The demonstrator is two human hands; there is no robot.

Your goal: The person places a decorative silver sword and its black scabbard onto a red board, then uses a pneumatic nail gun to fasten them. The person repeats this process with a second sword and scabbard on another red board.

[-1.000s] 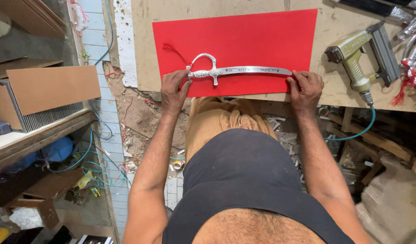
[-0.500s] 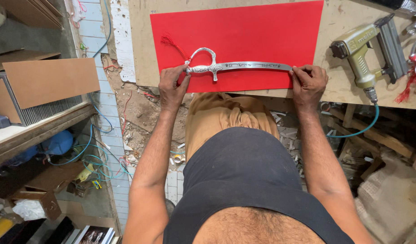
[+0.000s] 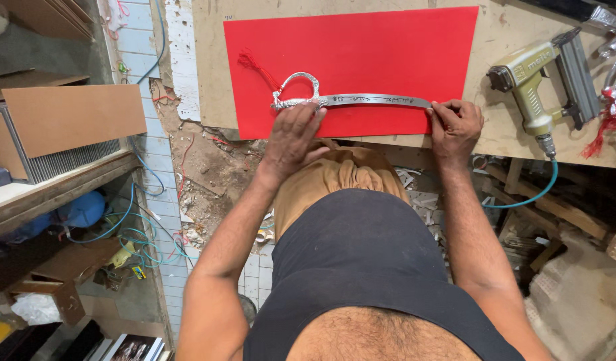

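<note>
The small silver sword (image 3: 351, 100) lies across the red sheet's (image 3: 388, 53) lower part, mid-frame. Left hand (image 3: 291, 137) presses its hilt, right hand (image 3: 455, 127) pinches the tip; keep both flat, steady.

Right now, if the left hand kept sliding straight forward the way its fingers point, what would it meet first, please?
The left hand already rests its fingers on the hilt end of the silver sword. Going straight on, it would cross the looped guard, then only bare red sheet. The red tassel probably lies off to its left.
</note>
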